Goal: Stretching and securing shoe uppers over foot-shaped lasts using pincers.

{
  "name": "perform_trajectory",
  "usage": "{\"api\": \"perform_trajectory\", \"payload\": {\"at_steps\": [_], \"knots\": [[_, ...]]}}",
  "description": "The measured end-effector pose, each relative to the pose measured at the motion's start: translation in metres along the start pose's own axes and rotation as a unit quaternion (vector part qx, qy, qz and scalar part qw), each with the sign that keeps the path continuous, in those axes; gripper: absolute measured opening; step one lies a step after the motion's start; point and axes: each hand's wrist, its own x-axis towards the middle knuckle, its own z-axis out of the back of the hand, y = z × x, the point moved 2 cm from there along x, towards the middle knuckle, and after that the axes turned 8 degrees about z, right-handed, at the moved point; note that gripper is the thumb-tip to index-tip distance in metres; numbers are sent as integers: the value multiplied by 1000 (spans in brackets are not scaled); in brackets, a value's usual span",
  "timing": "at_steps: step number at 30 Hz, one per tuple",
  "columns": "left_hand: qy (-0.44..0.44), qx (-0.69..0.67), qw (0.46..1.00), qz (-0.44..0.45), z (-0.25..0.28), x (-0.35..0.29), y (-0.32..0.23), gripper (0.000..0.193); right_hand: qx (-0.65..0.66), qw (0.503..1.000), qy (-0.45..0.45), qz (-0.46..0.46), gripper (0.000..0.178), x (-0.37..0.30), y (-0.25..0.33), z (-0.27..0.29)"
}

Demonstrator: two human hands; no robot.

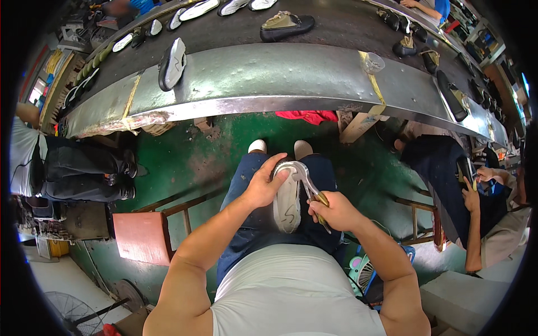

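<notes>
The left hand (263,187) is curling around the toe end of a long shoe with a pale grey-white underside and a dark edge (287,210), the thumb pressing near its tip, seemingly to brace it against turning. The shoe is lying underside up between the thighs of the dark blue trousers (240,182), which are apparently serving as a soft rest, with the toe pointing away from the body. The right hand (338,211) is gripping a curved silver metal tool with brass-coloured handles (302,171), fingers closing around the handles, probably for leverage, while its bowed head is arching over the toe. Whether its tip is biting the edge is hard to tell, as the left fingers are crowding that spot. Ahead, a long dark bench with a dented steel front (235,73) is holding more shoes (286,27), seemingly within reach.
</notes>
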Motion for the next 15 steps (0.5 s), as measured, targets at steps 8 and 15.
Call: {"api": "perform_trajectory", "payload": {"at_steps": [8,15], "knots": [[-3,-122,993,7,1,7,22,43,-297,920,-176,184,22,28,-61,-15],[-5,-169,984,59,2,0,6,42,-442,884,-110,106,20,-8,-2,-13]]}}
